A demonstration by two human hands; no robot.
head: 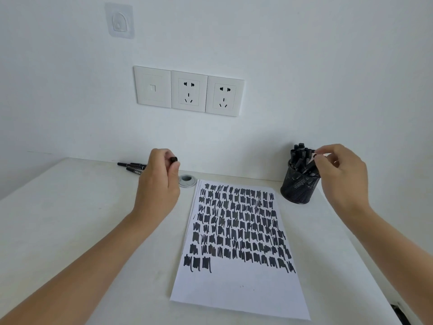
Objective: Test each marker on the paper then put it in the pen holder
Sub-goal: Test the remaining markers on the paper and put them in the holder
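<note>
A white sheet of paper (236, 287) lies on the table, its upper part covered with rows of black scribbles. A black mesh pen holder (298, 187) stands at the back right and holds several black markers (298, 156). My right hand (344, 174) hovers over the holder and pinches a marker (310, 166) whose lower end is inside it. My left hand (159, 181) is raised above the table left of the paper, its fingers curled round a small black marker cap (173, 159). Loose black markers (132, 167) lie near the wall behind my left hand.
A round metal cable grommet (187, 181) sits in the table just beyond the paper's top left corner. The white wall (70, 113) close behind carries three socket plates (188, 91). A dark object (400, 313) shows at the table's front right edge.
</note>
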